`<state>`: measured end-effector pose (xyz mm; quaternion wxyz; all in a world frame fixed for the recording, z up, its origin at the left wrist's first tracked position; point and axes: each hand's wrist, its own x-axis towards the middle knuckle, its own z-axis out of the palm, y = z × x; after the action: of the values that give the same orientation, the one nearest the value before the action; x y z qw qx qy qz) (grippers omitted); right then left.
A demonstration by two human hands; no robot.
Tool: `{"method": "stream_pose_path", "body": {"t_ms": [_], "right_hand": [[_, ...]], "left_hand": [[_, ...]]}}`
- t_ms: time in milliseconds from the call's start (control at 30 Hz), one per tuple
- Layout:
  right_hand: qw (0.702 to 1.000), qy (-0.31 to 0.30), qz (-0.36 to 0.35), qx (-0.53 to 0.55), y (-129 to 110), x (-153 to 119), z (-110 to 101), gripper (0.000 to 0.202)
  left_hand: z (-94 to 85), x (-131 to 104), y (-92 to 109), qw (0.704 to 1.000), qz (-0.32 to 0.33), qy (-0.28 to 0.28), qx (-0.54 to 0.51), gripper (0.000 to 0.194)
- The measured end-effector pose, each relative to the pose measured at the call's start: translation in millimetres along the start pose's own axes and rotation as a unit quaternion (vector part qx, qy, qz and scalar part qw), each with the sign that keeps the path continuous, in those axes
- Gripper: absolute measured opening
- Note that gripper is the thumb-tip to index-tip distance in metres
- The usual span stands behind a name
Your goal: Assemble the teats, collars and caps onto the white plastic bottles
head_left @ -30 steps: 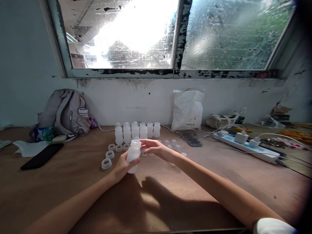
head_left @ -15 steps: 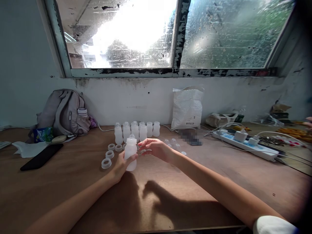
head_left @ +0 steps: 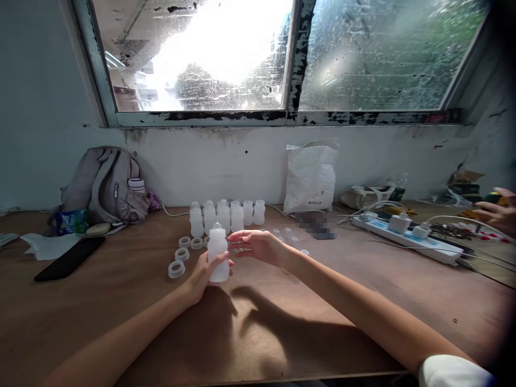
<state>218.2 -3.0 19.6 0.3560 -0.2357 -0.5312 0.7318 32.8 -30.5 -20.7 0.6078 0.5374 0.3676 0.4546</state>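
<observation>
**Gripping a frosted bottle [head_left: 218, 259] in the left hand [head_left: 201, 278], center of the frame.**

The left hand is closed around the body of the bottle, which stands nearly upright and bears a clear tip [head_left: 217, 226]; whether its base meets the table [head_left: 342, 285] cannot be told. The right hand [head_left: 264, 247] is partly open, fingers curved and spread, just beside the bottle's neck; whether it has hold of anything small cannot be told. Behind the hands, a row of similar bottles [head_left: 237, 217] lines the table near the wall. Translucent rings [head_left: 176, 270] lie left of the held bottle, and small clear pieces [head_left: 305, 252] lie right of center. At left are a gray backpack [head_left: 105, 185] and a flat black object [head_left: 70, 259]; at right, a white packet [head_left: 310, 180], a power strip [head_left: 409, 240] and, at the edge, another person's hand [head_left: 500, 214].
</observation>
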Motion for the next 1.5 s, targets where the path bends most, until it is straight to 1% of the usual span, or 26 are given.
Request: {"method": "stream_pose_path", "body": {"t_ms": [67,100,233,267,300,333,400,433,467,533,600,633,700,767,833,867,933,1033,1133,1200,1233,1300,1333,1400,1467,1500], "right_hand": [[1.000,0.021,0.002,0.008,-1,0,-3,0.025],[1.000,0.020,0.003,0.008,-1,0,-3,0.026],[0.999,-0.040,0.009,-0.013,1,-2,5,0.033],[0.998,-0.052,0.009,-0.020,2,-2,8,0.032],[0.998,-0.053,0.007,-0.028,4,-2,11,0.030],[0.999,-0.043,0.000,-0.034,7,-2,14,0.028],[0.999,-0.001,-0.022,-0.037,11,-3,19,0.024],[0.999,0.014,-0.032,-0.033,13,-3,21,0.025],[0.999,0.018,-0.036,-0.026,15,-3,23,0.028],[1.000,-0.005,-0.021,-0.007,17,-4,25,0.034],[0.999,-0.043,0.001,0.016,17,-5,26,0.038],[0.998,-0.057,0.006,0.030,17,-6,26,0.038],[0.996,-0.067,0.000,0.058,15,-5,24,0.036],[0.995,-0.056,-0.015,0.079,14,-4,21,0.037],[0.995,-0.040,-0.027,0.085,13,-3,17,0.037],[0.995,-0.037,-0.032,0.082,13,-2,15,0.037],[0.996,-0.046,-0.035,0.068,12,-2,13,0.037],[0.997,-0.057,-0.029,0.049,11,-5,16,0.039],[0.997,-0.072,-0.008,0.036,12,-11,27,0.040],[0.997,-0.073,-0.002,0.027,14,-14,37,0.034],[0.998,-0.061,-0.005,0.022,16,-15,42,0.030],[1.000,-0.003,-0.018,0.009,21,-15,49,0.018],[0.999,0.037,-0.025,0.000,23,-14,52,0.015],[0.993,0.110,-0.043,-0.016,26,-12,55,0.016],[0.986,0.153,-0.065,-0.025,28,-10,57,0.018],[0.985,0.154,-0.073,-0.026,27,-10,57,0.018]], "left_hand": [[-3.9,2,1,1.000,-0.010,0.008,-0.012,0.034],[-5.0,2,2,1.000,-0.017,-0.012,-0.018,0.033],[-0.6,-4,-1,0.984,-0.059,-0.162,-0.047,0.029],[1.9,-6,-3,0.979,-0.064,-0.186,-0.046,0.029],[4.4,-8,-4,0.979,-0.061,-0.193,-0.032,0.029],[6.6,-9,-5,0.983,-0.044,-0.178,-0.005,0.030],[9.5,-10,-6,0.992,0.018,-0.106,0.072,0.032],[10.4,-11,-6,0.991,0.045,-0.073,0.106,0.033],[11.1,-11,-6,0.989,0.057,-0.058,0.124,0.032],[12.5,-12,-4,0.992,0.034,-0.082,0.095,0.028],[14.3,-14,-2,0.993,-0.009,-0.113,0.015,0.027],[15.0,-15,0,0.994,-0.015,-0.109,-0.021,0.027],[14.9,-14,3,0.995,0.002,-0.077,-0.064,0.027],[11.5,-11,5,0.996,0.018,-0.043,-0.080,0.027],[5.4,-7,6,0.995,0.005,-0.037,-0.094,0.027],[2.1,-4,5,0.994,-0.011,-0.048,-0.101,0.028],[-3.0,-2,2,0.987,-0.047,-0.091,-0.123,0.028],[-3.6,-5,-1,0.966,-0.095,-0.193,-0.143,0.030],[2.0,-15,1,0.936,-0.138,-0.298,-0.125,0.033],[5.6,-22,4,0.924,-0.156,-0.332,-0.104,0.031],[6.9,-24,5,0.924,-0.157,-0.336,-0.089,0.030],[8.5,-25,5,0.940,-0.136,-0.309,-0.037,0.024],[9.1,-23,4,0.954,-0.109,-0.281,0.002,0.022],[10.0,-19,-1,0.975,-0.026,-0.198,0.095,0.021],[10.5,-15,-5,0.976,0.051,-0.127,0.172,0.020],[10.4,-14,-6,0.973,0.070,-0.113,0.191,0.020]]}}
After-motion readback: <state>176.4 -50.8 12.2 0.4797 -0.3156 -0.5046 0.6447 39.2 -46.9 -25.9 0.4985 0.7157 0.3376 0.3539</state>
